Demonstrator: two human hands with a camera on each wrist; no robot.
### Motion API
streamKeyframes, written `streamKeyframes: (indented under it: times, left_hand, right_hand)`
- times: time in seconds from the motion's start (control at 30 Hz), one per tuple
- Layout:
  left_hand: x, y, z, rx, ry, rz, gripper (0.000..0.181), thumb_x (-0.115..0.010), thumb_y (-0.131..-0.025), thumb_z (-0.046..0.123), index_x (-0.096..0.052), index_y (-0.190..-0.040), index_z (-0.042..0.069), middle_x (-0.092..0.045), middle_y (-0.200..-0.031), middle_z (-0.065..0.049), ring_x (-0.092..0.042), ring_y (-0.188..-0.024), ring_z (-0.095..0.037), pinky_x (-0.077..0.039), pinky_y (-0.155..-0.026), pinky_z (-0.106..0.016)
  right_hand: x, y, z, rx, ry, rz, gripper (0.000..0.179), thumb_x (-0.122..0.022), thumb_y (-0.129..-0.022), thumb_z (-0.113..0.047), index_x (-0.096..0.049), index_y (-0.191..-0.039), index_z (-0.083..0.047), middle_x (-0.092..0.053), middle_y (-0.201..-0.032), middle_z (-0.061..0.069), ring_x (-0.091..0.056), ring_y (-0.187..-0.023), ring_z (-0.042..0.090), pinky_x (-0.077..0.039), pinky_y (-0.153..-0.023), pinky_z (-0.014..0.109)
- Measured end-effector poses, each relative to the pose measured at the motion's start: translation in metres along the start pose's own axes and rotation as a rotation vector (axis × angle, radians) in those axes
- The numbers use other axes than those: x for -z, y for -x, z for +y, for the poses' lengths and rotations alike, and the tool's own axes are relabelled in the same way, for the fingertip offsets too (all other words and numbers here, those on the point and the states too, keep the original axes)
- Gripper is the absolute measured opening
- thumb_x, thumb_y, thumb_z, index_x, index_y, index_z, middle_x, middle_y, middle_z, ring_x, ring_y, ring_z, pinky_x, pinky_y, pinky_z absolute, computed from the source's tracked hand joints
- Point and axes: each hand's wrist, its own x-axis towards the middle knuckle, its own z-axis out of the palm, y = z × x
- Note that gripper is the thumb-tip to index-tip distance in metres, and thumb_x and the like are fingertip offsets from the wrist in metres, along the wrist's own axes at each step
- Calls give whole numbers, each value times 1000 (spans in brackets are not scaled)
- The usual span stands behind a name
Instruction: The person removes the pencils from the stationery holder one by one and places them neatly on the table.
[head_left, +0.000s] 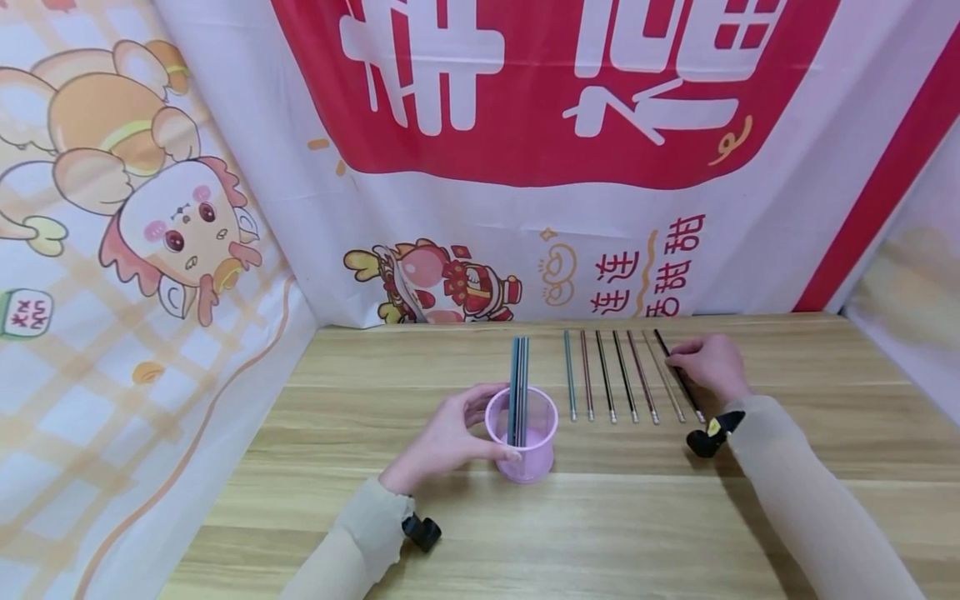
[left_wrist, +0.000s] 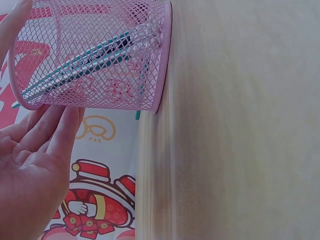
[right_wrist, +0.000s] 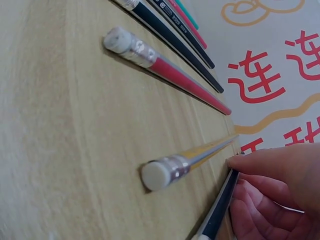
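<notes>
My left hand (head_left: 457,437) grips a pink mesh pencil cup (head_left: 534,465), thumb on the near side and fingers on the far side. Several pencils (head_left: 519,375) stand in the cup; the left wrist view shows green and silver barrels (left_wrist: 75,70) through the mesh. At the right end of a row of pencils, my right hand (head_left: 712,365) pinches a black pencil (right_wrist: 218,207) near its far end. This pencil lies slanted, its eraser end toward me. Just left of it lies a yellow pencil (right_wrist: 200,154), then a red pencil (right_wrist: 180,79).
Farther left in the row are two dark pencils (head_left: 624,375), another red pencil (head_left: 587,375) and a blue-green pencil (head_left: 570,375). A printed cloth (head_left: 450,208) hangs at the back edge of the wooden table (head_left: 600,533), with another patterned cloth (head_left: 150,375) along the left.
</notes>
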Motion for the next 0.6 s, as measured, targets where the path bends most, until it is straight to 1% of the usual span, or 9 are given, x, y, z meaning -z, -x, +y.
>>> streamKeyframes:
  times: [0.23,0.33,0.5,0.6]
  left_hand:
    - [0,0,0,-7,-2,-1,89,-96,-70,27,-52,-147,20,-56,-143,4,-55,-129,-15,-44,-109,-32]
    - [1,0,0,-6,0,-1,89,-96,-70,26,-52,-147,19,-56,-143,3,-55,-129,-15,-43,-110,-32]
    - [1,1,1,0,-1,-1,89,-96,-70,26,-52,-147,20,-56,-144,4,-54,-130,-16,-43,-110,-32]
    - [1,1,1,6,-2,-3,89,-96,-71,26,-51,-147,20,-56,-144,4,-54,-130,-16,-42,-111,-32]
  right_hand:
    - [-3,-2,1,-21,-1,17,31,-75,-93,-23,-74,-110,3,-72,-107,21,-63,-89,30,-50,-68,32]
    - [-3,-1,1,-27,-11,20,31,-75,-93,-22,-74,-109,3,-72,-107,22,-63,-87,29,-51,-66,31]
    - [-1,1,1,-34,-68,20,34,-75,-93,-24,-73,-113,4,-72,-104,21,-65,-79,24,-55,-62,29]
    - [3,3,-1,-32,-126,32,40,-72,-96,-30,-71,-119,3,-72,-107,21,-68,-81,22,-56,-64,26]
